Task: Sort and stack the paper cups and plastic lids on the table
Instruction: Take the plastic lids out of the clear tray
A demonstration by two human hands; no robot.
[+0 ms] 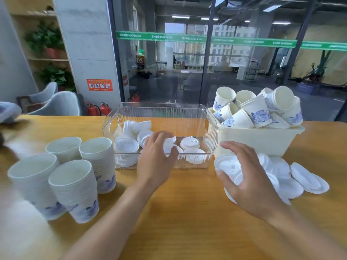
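Gripping a white round plastic lid from the loose lid pile on the yellow wooden counter, the right hand curls; the left hand, fingers spread, reaches into the clear ribbed plastic bin of lids. 4 stacks of white paper cups stand left; loose cups fill the cream plastic tub.

An office lounge: glass partition with green branded strip, plant shelves, fire extinguishers, armchairs.

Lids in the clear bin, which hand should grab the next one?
Left. The left hand is already reaching into the clear bin over the loose lids, while the right hand grips a lid stack outside it.
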